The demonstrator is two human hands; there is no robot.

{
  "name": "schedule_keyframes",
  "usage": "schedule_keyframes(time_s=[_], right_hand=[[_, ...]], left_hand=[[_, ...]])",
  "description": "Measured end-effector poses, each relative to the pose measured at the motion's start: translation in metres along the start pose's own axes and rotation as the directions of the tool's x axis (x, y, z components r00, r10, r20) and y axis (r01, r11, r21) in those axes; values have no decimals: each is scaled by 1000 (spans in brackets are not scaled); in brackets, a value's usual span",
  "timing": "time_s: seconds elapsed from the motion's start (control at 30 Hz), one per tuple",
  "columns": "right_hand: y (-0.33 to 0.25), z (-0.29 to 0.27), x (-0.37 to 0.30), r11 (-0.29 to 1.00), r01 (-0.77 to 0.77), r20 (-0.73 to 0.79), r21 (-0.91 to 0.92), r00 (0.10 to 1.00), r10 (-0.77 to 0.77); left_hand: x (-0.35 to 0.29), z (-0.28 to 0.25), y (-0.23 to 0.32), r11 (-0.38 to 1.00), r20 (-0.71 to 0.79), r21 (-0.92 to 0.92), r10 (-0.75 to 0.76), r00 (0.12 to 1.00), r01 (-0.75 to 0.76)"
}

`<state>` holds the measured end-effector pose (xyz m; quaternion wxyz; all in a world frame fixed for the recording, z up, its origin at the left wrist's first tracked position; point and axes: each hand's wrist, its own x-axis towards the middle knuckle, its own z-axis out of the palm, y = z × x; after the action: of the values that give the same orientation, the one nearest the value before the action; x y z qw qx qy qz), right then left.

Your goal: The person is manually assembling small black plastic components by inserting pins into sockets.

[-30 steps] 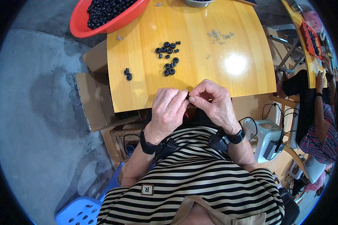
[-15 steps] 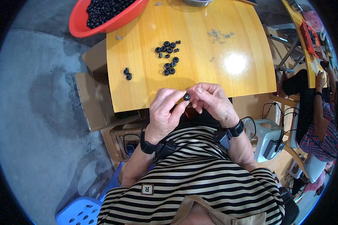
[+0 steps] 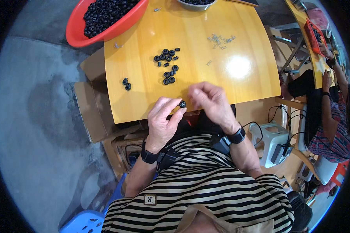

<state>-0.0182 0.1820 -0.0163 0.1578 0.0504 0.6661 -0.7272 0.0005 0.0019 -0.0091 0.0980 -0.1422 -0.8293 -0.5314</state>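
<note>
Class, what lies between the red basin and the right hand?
Loose black parts, several ring-shaped, lie between the red basin and right hand, in the head view.

bare left hand (image 3: 162, 123): pinching small round black part (image 3: 182, 104) by near edge of yellow wood-grain tabletop (image 3: 229, 90) | bare right hand (image 3: 213, 103): bent-fingered, blurred, same edge | rounded red plastic tub (image 3: 75, 34): left edge, far end | tiny silvery pieces (image 3: 215, 38): toward right edge

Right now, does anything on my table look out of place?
Slightly: two black pieces lie left of the larger black cluster, and some pale bits lie outside the main pile, so both look like strays.
</note>
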Motion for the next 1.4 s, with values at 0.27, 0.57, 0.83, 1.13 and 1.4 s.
schedule_keyframes(time_s=[0.27, 0.57, 0.83, 1.13, 1.4], right_hand=[[4, -33, 51, 914, 136, -224, 381, 973, -52], [-13, 7, 52, 717, 385, -102, -581, 840, -533], [-3, 19, 63, 376, 470, 176, -798, 780, -601], [-2, 19, 63, 284, 455, 183, -844, 742, -645], [2, 16, 64, 303, 471, 201, -828, 755, -624]], left_hand=[[-2, -7, -5, 999, -3, 4, -48, 999, 48], [-2, -14, -10, 996, -33, 8, -85, 996, 86], [-2, -18, -10, 996, -61, -18, -83, 995, 82], [0, -16, -7, 997, -53, -15, -73, 996, 72], [1, -12, -2, 997, -35, -6, -80, 996, 80]])
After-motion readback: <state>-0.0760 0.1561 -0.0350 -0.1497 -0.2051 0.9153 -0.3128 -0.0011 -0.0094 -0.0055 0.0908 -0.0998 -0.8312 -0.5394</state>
